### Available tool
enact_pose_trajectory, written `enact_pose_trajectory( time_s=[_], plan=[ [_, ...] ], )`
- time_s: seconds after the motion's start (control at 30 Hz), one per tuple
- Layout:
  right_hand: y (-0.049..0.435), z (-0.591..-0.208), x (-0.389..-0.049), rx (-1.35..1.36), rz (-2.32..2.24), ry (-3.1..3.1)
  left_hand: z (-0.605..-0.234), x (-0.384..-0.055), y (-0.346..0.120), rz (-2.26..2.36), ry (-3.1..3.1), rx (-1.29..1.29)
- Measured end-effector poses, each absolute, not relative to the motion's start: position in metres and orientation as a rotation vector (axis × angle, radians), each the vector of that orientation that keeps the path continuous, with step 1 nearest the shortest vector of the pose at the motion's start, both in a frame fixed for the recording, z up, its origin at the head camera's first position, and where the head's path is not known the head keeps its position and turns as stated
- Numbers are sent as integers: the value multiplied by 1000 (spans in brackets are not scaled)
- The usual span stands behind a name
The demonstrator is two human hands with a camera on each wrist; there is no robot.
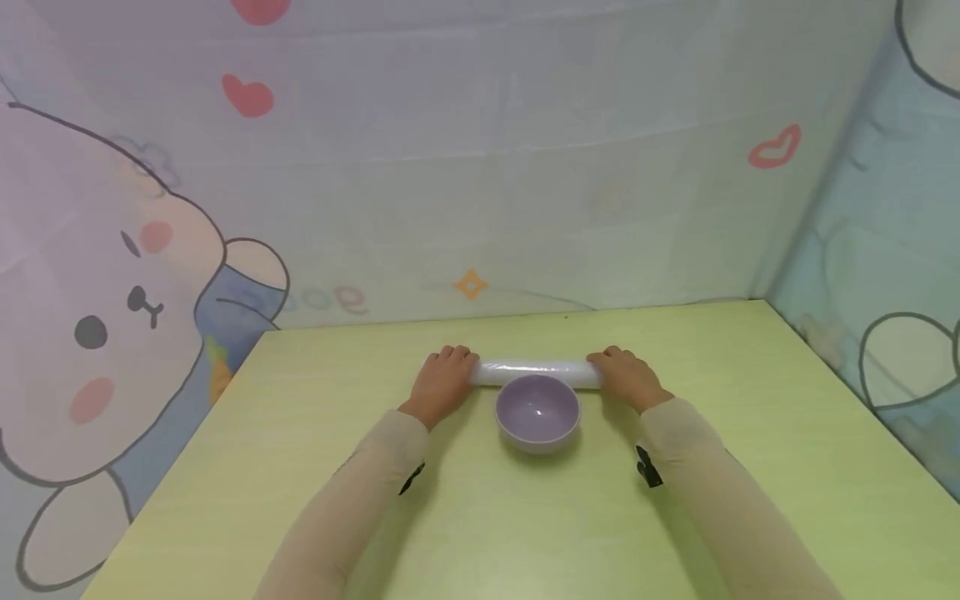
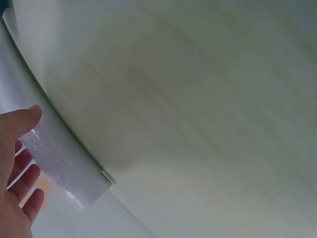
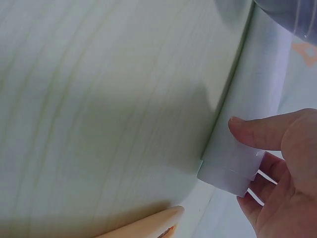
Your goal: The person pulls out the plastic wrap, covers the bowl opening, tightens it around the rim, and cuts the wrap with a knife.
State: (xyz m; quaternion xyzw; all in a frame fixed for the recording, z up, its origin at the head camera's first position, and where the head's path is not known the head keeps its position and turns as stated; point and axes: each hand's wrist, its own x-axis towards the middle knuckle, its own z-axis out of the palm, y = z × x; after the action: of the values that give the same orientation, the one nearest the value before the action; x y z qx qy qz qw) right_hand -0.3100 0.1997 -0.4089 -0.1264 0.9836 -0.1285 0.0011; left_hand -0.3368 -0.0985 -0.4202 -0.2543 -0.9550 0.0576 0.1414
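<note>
Roll point(image 1: 536, 367) of white plastic, shiny, lies left to right on the far half of the yellow-green table point(image 1: 525, 533), around the middle. Left hand point(image 1: 447, 379) holds its left end, thumb over the near side, fingers partly curled round the far side, fairly loose. Right hand point(image 1: 628, 379) does the same at the right end, thumb across the plastic, fingers bent behind it. Purple bowl point(image 1: 537, 412) sits upright just on the near side of the roll, between the two hands; can't tell if bowl and roll touch. Pale sleeves point(image 1: 697, 467) cover both arms, reaching in from the near side. Printed cloth point(image 1: 525, 183) hangs beyond the far edge: large cartoon bear point(image 1: 135, 350) on the left, orange star point(image 1: 470, 284) beyond the roll, heart outline point(image 1: 776, 147) farther right.
</note>
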Motion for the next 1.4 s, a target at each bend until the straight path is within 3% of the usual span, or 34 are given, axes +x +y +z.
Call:
enact_pose_trajectory(
  time_s=[0.43, 0.97, 1.4],
  plan=[
    [200, -411, -311, -415, -427, 3092, -423, -327, -137, 343, -2648, -704],
    [190, -412, -311, -447, -398, 3101, -421, -329, -129, 612, -2635, -700],
    [191, -411, -308, -419, -412, 3094, -408, -332, -132, 246, -2693, -840]
  ],
)
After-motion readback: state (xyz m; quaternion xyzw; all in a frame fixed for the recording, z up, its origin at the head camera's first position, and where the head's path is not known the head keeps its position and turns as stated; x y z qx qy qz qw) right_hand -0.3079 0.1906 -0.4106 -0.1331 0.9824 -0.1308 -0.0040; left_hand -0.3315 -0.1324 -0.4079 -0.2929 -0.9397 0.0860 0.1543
